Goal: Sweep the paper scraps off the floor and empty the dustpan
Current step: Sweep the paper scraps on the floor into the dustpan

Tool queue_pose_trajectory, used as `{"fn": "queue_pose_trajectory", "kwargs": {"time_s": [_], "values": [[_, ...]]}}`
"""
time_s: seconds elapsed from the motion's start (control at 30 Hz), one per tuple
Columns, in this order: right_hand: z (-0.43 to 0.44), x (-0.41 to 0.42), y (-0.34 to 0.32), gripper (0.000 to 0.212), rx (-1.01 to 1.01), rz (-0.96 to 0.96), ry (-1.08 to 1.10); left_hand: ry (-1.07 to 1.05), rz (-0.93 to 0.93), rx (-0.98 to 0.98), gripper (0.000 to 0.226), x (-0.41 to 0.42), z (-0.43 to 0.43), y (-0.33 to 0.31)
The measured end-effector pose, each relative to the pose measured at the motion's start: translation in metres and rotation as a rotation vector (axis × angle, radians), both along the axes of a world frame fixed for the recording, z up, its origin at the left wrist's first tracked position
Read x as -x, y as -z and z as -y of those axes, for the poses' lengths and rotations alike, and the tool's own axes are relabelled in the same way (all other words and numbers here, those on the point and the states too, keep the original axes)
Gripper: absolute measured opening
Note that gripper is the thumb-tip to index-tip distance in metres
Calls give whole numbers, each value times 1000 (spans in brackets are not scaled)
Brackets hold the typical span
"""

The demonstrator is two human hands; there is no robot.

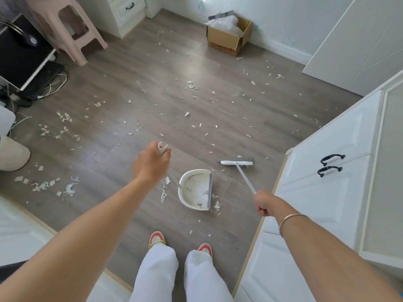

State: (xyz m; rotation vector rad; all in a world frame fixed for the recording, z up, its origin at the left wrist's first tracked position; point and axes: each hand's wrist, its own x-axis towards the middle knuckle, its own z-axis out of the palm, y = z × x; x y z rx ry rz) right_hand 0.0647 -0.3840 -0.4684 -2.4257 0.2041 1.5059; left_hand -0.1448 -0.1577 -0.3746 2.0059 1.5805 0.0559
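Note:
White paper scraps lie scattered over the grey wood floor, with denser piles at the left. A white dustpan rests on the floor ahead of my feet, its grey lip facing right. My left hand grips the top of the dustpan's long handle. My right hand holds the thin shaft of a white broom, whose brush head touches the floor just beyond and right of the pan. A few scraps lie next to the pan's lip.
A white cabinet with black handles stands close on the right. A cardboard box sits by the far wall. A pink stool, a black unit with cables and a white door border the floor.

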Motion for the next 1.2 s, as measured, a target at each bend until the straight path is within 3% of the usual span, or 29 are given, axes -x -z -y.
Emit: {"fn": "queue_pose_trajectory", "kwargs": {"time_s": [0.17,0.37,0.5,0.6,0.8,0.93,1.0,1.2], "values": [[1,23,-14,40,22,-3,-83,3,-1,-2,28,6,-19,6],[-17,62,-32,16,114,-2,-174,77,9,-14,34,7,-65,7],[-44,105,-32,34,157,81,-244,128,38,12,37,18,-109,12],[-71,139,-40,34,269,131,-242,214,40,51,43,31,-139,9],[-103,208,-45,33,315,112,-132,376,67,85,49,40,-188,1],[-100,243,-58,18,324,64,-77,485,58,92,48,35,-189,1],[-92,247,-72,22,329,78,-38,527,55,96,47,31,-184,1],[-44,233,-113,21,267,215,278,625,22,81,48,19,-156,2]]}}
